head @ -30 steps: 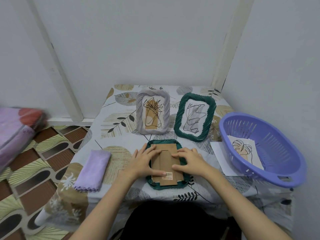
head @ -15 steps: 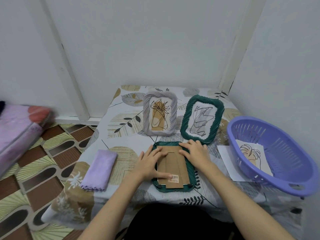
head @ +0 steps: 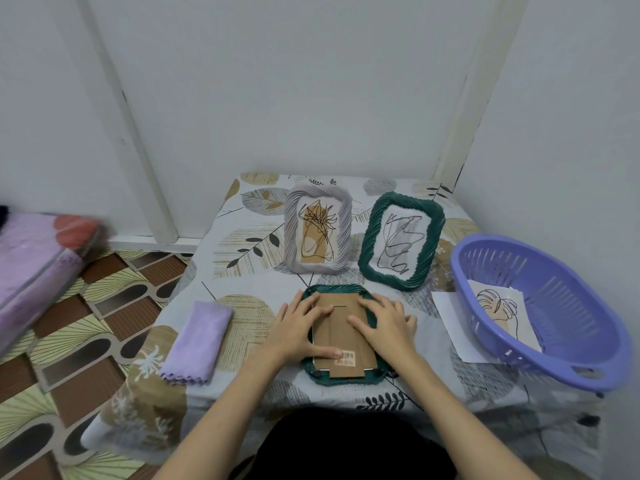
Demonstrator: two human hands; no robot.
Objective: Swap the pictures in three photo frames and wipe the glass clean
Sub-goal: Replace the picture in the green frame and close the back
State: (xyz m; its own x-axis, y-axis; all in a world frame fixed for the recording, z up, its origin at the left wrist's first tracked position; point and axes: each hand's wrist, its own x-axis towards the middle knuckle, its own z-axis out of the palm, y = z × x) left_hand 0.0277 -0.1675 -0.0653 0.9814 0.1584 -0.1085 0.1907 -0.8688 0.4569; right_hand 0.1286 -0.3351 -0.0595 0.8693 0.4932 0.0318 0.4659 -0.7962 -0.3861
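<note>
**A:** How are your hands set?

**B:** Both lie flat, fingers spread, palms down on the brown cardboard backing (head: 343,332) of the dark green frame (head: 341,375) lying face down at the near table edge. Your left hand (head: 300,330) covers the backing's left side, thumb stretched along its lower edge beside the barcode sticker (head: 347,357). Your right hand (head: 387,323) presses the right side, fingertips reaching the centre strip. Neither hand is closed round anything; they only press.

**A:** What sits around them?

**B:** Beyond your fingertips two frames stand upright: a grey frame (head: 317,230) ahead of your left hand, a second green frame (head: 401,239) ahead of your right. Left of your left hand lies a folded lilac cloth (head: 199,341). Right of your right hand, a purple basket (head: 540,310) holds a leaf print (head: 502,315), resting partly on a white sheet (head: 450,323).

**A:** Anything hidden?

**B:** The flat frame's glass and picture face the tablecloth (head: 242,271), unseen. Your palms cover its side rims. The sticker's text is unreadable.
</note>
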